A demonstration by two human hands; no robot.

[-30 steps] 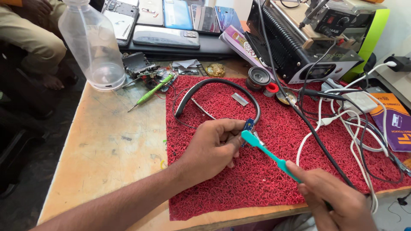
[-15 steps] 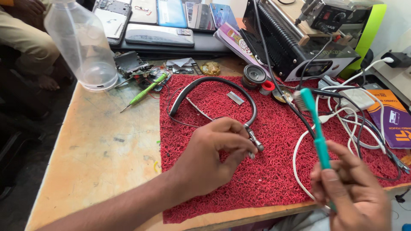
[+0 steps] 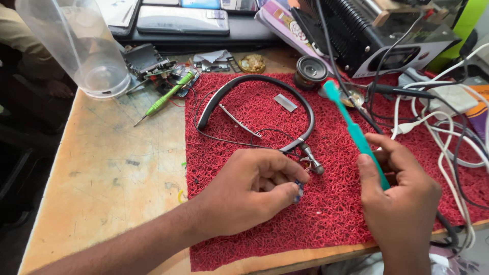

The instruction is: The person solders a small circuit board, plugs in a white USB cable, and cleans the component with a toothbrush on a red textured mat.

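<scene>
left hand (image 3: 249, 191): pinched shut on small blue part, on mat (image 3: 265, 244)
right hand (image 3: 400, 203): gripping brush (image 3: 356, 135), bristles up
neckband (image 3: 260, 109): mid-mat, open end just beside left hand
screwdriver (image 3: 165, 97): counter (image 3: 102, 178), left of mat

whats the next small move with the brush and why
Probably lower the teal brush in the right hand to the small part pinched by the left hand: the brush head points up, away from the red mat, while the neckband earphone's open end lies beside it.

On our bench, the neckband earphones (image 3: 265, 109) lie on the mat (image 3: 336, 214) — bottle (image 3: 76, 46) far left, screwdriver (image 3: 165, 98) between, soldering station (image 3: 377, 35) behind.
</scene>
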